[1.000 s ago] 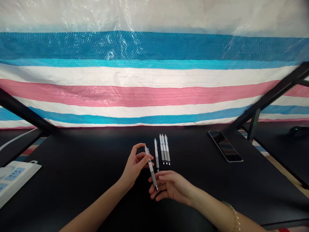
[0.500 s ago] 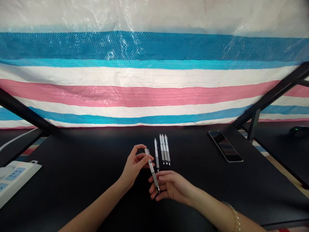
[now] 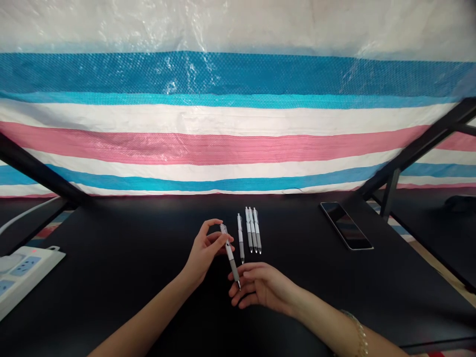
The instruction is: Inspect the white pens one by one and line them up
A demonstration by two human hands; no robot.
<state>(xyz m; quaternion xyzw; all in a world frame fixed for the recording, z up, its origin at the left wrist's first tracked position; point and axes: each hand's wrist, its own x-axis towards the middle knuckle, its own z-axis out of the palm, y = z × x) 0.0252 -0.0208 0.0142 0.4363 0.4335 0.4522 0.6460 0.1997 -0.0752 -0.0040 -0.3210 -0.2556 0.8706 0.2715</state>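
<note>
My left hand [image 3: 208,245] is closed on a white-and-grey pen [image 3: 231,260] with its thumb and fingers, the index fingertip at the pen's top end. The pen slants with its metal tip down to the right, in front of the fingers of my right hand [image 3: 262,285]. That hand is palm up with loosely curled, parted fingers and grips nothing; whether the pen touches it I cannot tell. Just beyond the hands lies a single similar pen [image 3: 241,239] on the black table [image 3: 148,223]. To its right, three matching pens [image 3: 253,230] lie side by side.
A smartphone [image 3: 346,225] lies on the right side of the table. A white power strip [image 3: 28,272] sits at the left edge. Black metal bars [image 3: 412,144] rise at both sides, and a striped plastic sheet [image 3: 238,148] hangs behind the table.
My left hand has shifted slightly up and left with the pen, so its tip sits a little higher over my right hand's fingers. The right hand stays nearly still.
</note>
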